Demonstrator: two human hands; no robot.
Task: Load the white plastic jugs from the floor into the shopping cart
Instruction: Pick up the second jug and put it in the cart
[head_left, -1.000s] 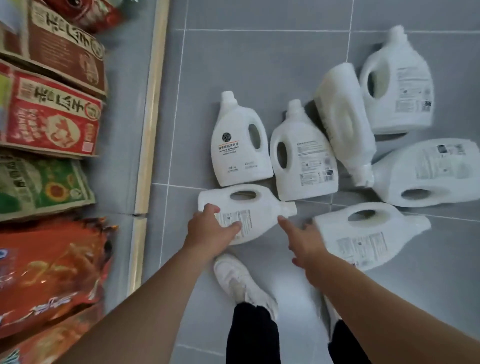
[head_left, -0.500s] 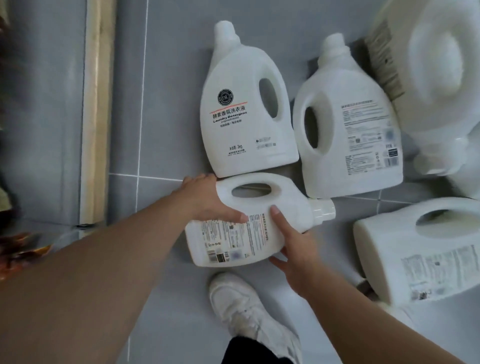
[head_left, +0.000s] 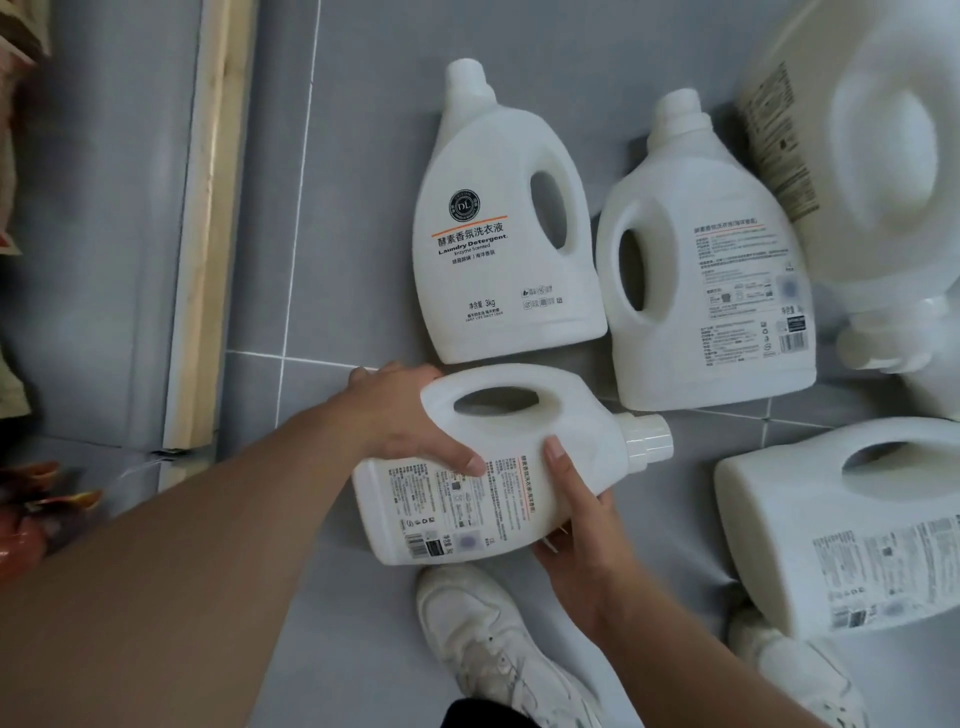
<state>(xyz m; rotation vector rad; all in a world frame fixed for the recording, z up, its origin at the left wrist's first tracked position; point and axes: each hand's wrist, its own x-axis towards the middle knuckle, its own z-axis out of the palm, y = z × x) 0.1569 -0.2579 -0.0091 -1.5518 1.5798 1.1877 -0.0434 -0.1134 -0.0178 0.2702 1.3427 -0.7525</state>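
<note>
Several white plastic detergent jugs lie on the grey tiled floor. The nearest jug (head_left: 524, 447) lies on its side, cap to the right, handle up. My left hand (head_left: 410, 421) grips its base end and my right hand (head_left: 576, 514) cups its lower side near the neck. Behind it lie a jug with its front label up (head_left: 498, 260) and a jug with its back label up (head_left: 727, 280). Another jug (head_left: 841, 525) lies at the right, and a further jug (head_left: 878, 171) at the top right. No shopping cart is in view.
A pale wooden shelf edge (head_left: 208, 223) runs along the left, with red and orange snack bags (head_left: 36, 514) beside it. My white shoes (head_left: 498, 649) stand on the floor right below the held jug.
Both hands reached down and closed on the nearest jug. The view dropped closer to the floor, and the jug has shifted slightly toward me.
</note>
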